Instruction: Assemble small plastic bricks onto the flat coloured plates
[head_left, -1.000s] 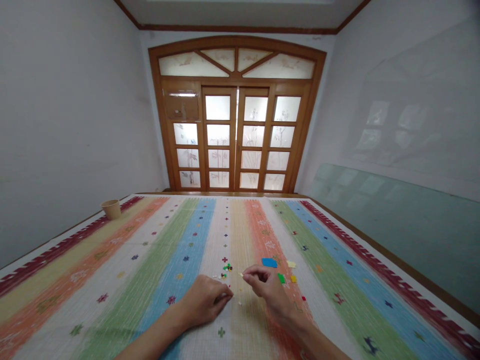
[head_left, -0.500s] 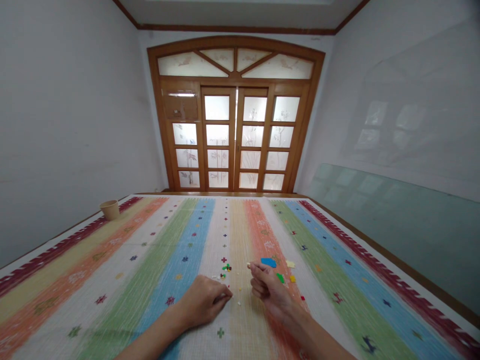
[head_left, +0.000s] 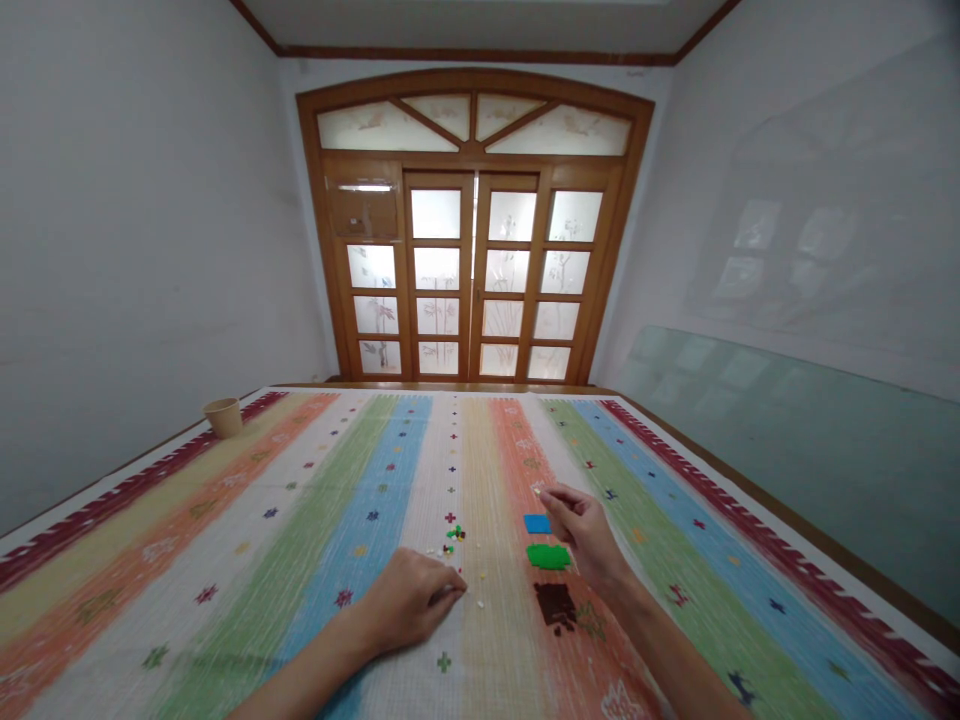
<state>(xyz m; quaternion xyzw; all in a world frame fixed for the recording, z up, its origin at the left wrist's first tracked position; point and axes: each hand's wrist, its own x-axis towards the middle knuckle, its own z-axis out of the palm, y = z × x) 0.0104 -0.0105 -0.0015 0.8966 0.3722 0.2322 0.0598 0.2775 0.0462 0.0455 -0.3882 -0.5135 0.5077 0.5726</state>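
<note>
The striped cloth (head_left: 187,600) fills the view, a paper cup (head_left: 223,417) at its far left. Near my right hand (head_left: 583,540) lie a brown patch (head_left: 556,604), a green patch (head_left: 548,557) and a blue plate (head_left: 537,523). My right fingertips (head_left: 551,497) pinch a pale bit (head_left: 537,489), light and stiff, held only by its edges. My left hand (head_left: 409,600) rests curled beside loose bricks (head_left: 453,537); I can't tell whether it holds anything.

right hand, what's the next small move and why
Probably set the pale bit at the right hand down apart from the others: the blue patch, green patch and dark patch beside it look sorted by colour.
</note>
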